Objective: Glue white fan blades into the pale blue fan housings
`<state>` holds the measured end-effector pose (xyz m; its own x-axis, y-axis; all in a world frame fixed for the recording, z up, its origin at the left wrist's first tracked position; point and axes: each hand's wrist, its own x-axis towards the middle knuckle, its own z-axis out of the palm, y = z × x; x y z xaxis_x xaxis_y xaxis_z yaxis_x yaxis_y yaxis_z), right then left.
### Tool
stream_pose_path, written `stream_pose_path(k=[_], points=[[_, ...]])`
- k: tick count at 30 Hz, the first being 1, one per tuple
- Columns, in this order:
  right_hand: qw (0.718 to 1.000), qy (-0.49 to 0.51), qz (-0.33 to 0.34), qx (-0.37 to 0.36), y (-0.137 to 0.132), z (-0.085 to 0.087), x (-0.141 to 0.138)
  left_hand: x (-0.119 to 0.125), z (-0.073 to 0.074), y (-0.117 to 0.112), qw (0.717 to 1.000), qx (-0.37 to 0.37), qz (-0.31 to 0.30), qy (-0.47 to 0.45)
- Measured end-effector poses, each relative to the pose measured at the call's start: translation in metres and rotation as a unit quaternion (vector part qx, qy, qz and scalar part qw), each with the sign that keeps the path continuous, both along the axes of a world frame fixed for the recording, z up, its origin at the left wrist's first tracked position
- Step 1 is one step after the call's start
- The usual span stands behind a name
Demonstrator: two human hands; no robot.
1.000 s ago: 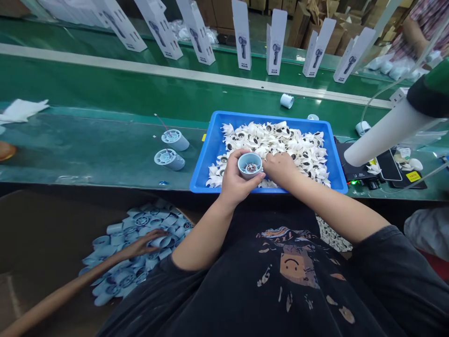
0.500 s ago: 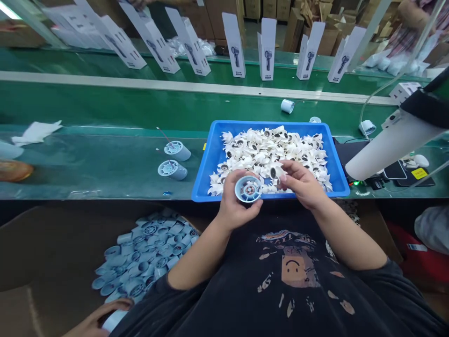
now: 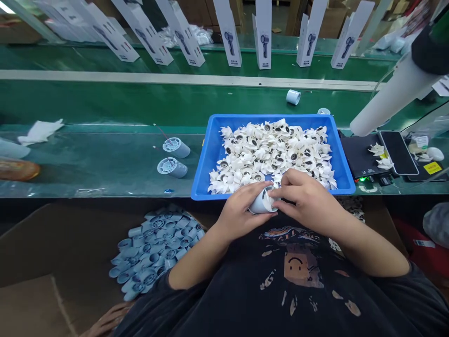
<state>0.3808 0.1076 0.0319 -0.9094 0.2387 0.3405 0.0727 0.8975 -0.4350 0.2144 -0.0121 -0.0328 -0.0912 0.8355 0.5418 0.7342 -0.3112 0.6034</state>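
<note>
My left hand (image 3: pixel 238 213) is closed round a pale blue cylindrical housing (image 3: pixel 259 203), held just in front of the blue tray (image 3: pixel 206 154). My right hand (image 3: pixel 308 201) pinches a white fan impeller (image 3: pixel 268 200) at the housing's open end; its fingers cover most of it. The tray holds a heap of white impellers (image 3: pixel 273 150) with dark hubs.
Two blue housings (image 3: pixel 174 157) lie on the green bench left of the tray. A cardboard box below holds several more housings (image 3: pixel 154 250); another person's hand (image 3: pixel 108 320) shows at its near edge. White product boxes (image 3: pixel 263 32) stand on the conveyor. A white tube (image 3: pixel 389 100) and black device (image 3: pixel 361 157) sit right.
My right hand picked an impeller from the tray and brought it to the housing. Both hands dropped toward my body, and the housing turned so its open end faces right.
</note>
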Motion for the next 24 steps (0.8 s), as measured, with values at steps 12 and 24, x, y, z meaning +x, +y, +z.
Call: stream_pose_path(k=[12, 24], points=[[0.997, 0.074, -0.003, 0.015, 0.003, -0.007, -0.005, -0.003, 0.005, 0.003, 0.999, 0.001, 0.016, -0.047], [0.999, -0.033, 0.025, -0.022, -0.003, -0.007, -0.010, 0.009, 0.002, -0.002, 0.994, 0.089, 0.034, 0.060]])
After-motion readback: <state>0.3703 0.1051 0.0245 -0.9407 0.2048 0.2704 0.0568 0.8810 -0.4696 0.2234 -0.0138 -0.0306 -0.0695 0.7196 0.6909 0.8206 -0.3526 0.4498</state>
